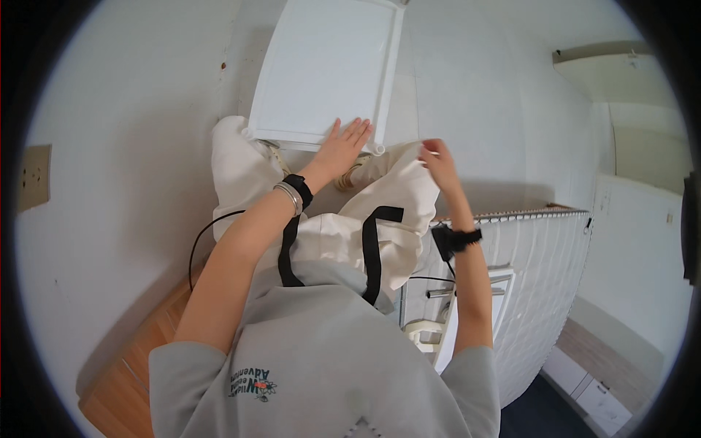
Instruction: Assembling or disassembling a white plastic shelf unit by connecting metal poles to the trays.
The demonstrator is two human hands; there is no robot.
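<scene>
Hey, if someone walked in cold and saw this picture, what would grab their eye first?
Probably the big white shelf at the top centre, with the left hand spread flat near its lower right corner. Next, the right hand, fingers curled, by the person's right knee. Then the black straps stand out against the pale trousers in the middle.

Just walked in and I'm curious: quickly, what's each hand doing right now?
Left hand: open, laid flat on the white panel.
Right hand: fingers partly curled beside the right knee; whether it holds anything cannot be told.
</scene>
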